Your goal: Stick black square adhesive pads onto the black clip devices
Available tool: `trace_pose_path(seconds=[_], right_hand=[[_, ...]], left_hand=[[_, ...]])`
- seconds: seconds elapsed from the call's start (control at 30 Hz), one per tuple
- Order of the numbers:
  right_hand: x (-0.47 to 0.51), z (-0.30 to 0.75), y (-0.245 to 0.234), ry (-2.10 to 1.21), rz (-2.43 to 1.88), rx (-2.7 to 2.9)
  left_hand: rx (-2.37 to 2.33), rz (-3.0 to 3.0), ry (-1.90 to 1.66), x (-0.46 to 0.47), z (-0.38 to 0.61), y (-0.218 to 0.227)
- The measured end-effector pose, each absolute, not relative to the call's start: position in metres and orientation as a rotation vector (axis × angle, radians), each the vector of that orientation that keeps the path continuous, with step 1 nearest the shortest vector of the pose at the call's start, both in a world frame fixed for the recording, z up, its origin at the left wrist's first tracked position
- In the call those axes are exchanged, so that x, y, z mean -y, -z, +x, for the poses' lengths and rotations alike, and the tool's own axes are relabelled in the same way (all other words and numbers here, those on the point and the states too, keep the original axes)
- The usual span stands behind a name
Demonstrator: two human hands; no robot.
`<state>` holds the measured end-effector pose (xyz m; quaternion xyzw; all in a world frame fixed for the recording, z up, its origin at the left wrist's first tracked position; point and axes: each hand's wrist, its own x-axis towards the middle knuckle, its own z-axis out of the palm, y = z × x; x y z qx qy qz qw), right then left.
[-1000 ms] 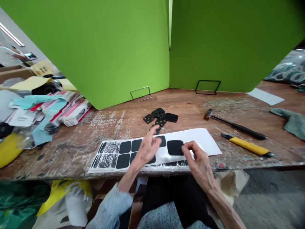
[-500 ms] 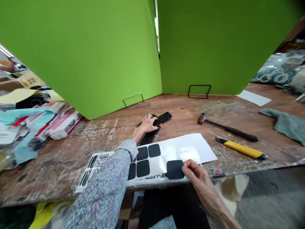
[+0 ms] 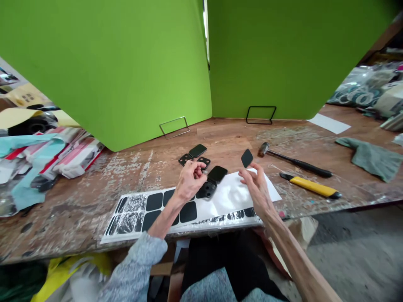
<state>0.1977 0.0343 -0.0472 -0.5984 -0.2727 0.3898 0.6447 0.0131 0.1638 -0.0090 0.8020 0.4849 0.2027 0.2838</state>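
Right hand [image 3: 258, 184] pinches a tilted pad [image 3: 247, 158] at its 11 o'clock; a hinge [image 3: 217, 174] sits at 3 o'clock from left hand [image 3: 189, 179], whether gripped I cannot tell; sheet [image 3: 236, 193] lies beneath

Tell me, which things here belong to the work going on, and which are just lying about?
Seemingly part of the work:
black square, in the right hand
black plates, near the left hand
sheet of more squares, on the table

Seemingly just lying about, untouched:
hammer
yellow knife
cloth
white paper
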Motion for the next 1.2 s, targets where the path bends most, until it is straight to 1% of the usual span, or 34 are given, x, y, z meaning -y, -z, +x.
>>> trace_pose_path(seconds=[0.07,0.13,0.23,0.33,0.43,0.53,0.6,0.7,0.77,0.83,1.0,1.2], right_hand=[[-0.052,0.192,0.062,-0.811,-1.434,0.690],[-0.061,0.182,0.075,-0.742,-1.473,0.753],[-0.062,0.172,0.088,-0.673,-1.468,0.772],[-0.058,0.171,0.096,-0.647,-1.433,0.760],[-0.056,0.173,0.097,-0.641,-1.394,0.743],[-0.053,0.175,0.088,-0.669,-1.341,0.689],[-0.050,0.177,0.075,-0.713,-1.303,0.694],[-0.047,0.180,0.050,-0.846,-1.264,0.802],[-0.046,0.180,0.035,-0.942,-1.258,0.887],[-0.044,0.177,0.024,-0.968,-1.269,0.955],[-0.033,0.163,0.015,-0.937,-1.283,0.986],[-0.023,0.150,0.009,-1.086,-1.184,0.846]], left_hand=[[-1.289,2.122,-0.660,-0.146,0.005,0.015],[-1.266,2.141,-0.643,-0.133,0.004,0.023],[-1.223,2.263,-0.443,-0.111,0.017,0.028],[-1.310,2.341,-0.173,-0.086,0.039,0.025],[-1.387,2.260,-0.081,-0.075,0.052,0.023],[-1.400,2.004,-0.307,-0.081,0.047,0.020],[-1.317,1.617,-0.442,-0.086,0.036,0.015],[-1.060,0.955,-0.440,-0.085,0.019,0.004],[-0.955,0.700,-0.399,-0.077,0.011,-0.003],[-0.922,0.622,-0.351,-0.067,0.005,-0.006],[-0.905,0.786,-0.277,-0.045,-0.001,-0.004],[-0.920,0.787,-0.411,-0.022,-0.001,0.002]])
